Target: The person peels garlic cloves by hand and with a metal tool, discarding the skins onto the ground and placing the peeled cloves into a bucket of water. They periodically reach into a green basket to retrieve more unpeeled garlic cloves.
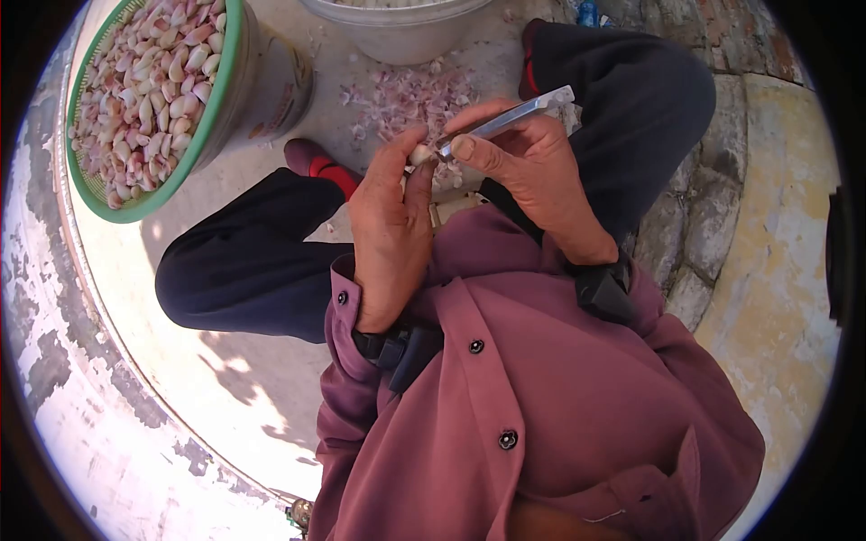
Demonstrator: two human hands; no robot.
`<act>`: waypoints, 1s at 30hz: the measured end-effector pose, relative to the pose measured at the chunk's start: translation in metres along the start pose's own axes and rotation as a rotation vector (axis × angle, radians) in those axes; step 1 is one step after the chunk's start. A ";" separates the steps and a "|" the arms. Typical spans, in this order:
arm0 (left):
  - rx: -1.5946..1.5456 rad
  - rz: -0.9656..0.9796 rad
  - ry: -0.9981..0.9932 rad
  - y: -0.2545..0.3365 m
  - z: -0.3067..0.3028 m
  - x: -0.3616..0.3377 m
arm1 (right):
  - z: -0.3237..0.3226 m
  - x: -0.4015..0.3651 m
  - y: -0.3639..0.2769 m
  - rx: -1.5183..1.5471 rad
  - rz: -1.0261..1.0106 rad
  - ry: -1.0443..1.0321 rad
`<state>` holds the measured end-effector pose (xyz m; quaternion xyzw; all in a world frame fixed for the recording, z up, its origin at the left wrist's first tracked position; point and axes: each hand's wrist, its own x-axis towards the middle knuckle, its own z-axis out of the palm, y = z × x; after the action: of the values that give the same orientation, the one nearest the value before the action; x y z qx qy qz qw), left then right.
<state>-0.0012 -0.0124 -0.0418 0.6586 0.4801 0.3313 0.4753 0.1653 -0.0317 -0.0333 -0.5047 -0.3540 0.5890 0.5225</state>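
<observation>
My left hand (393, 212) pinches a pale garlic clove (421, 155) between thumb and fingertips. My right hand (532, 167) grips a small knife with a flat metal handle (519, 114), its upper end pointing up and to the right. The knife's lower tip meets the clove, with my right thumb close beside it. Both hands are held above my lap, close together. Below and beyond them, purplish garlic skins (406, 95) lie scattered on the ground between my feet.
At the upper left, a green-rimmed basket (236, 81) full of garlic cloves (153, 90) rests on a bucket (280, 86). A whitish tub (401, 32) stands at the top. Stone blocks (713, 216) line the right side. My bent knees flank the hands.
</observation>
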 end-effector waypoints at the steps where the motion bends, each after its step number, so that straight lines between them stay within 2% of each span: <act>1: 0.002 0.001 0.000 0.002 0.000 0.001 | 0.003 -0.001 0.000 0.040 0.007 -0.025; 3: 0.127 0.148 0.002 0.011 -0.002 0.004 | 0.002 -0.001 0.002 0.061 0.025 -0.013; 10: 0.128 0.124 -0.062 0.011 -0.003 0.003 | 0.000 -0.002 0.006 0.050 0.005 0.004; 11: 0.037 0.062 -0.047 0.012 -0.001 0.002 | -0.001 -0.002 0.008 0.051 0.007 0.005; 13: -0.053 0.003 -0.026 0.016 0.001 0.001 | -0.003 0.001 0.011 0.260 0.122 0.057; 15: -0.374 -0.198 -0.033 0.023 0.002 0.001 | -0.006 0.002 0.020 0.289 0.107 0.062; 16: -0.375 -0.198 -0.031 0.022 0.002 0.002 | -0.008 0.002 0.022 0.319 0.091 0.067; 18: -0.706 -0.257 0.057 0.018 0.000 0.003 | -0.012 0.002 0.020 0.368 0.097 0.118; 20: -0.788 -0.247 0.056 0.015 -0.005 0.006 | -0.019 0.003 0.021 0.417 0.100 0.166; 22: -0.912 -0.219 0.021 0.009 -0.012 0.008 | -0.027 0.006 0.027 0.293 0.044 0.332; 26: -0.836 -0.294 0.091 0.013 -0.011 0.010 | -0.018 0.005 0.017 0.179 -0.022 0.208; 28: -0.730 -0.254 0.065 0.014 -0.009 0.011 | -0.005 0.001 0.007 0.235 0.004 0.044; 30: -0.697 -0.229 0.040 0.013 -0.006 0.011 | -0.002 0.001 0.008 0.251 0.013 0.018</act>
<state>0.0016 -0.0011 -0.0277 0.3926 0.4184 0.4323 0.6957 0.1655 -0.0328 -0.0411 -0.4427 -0.2694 0.6276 0.5810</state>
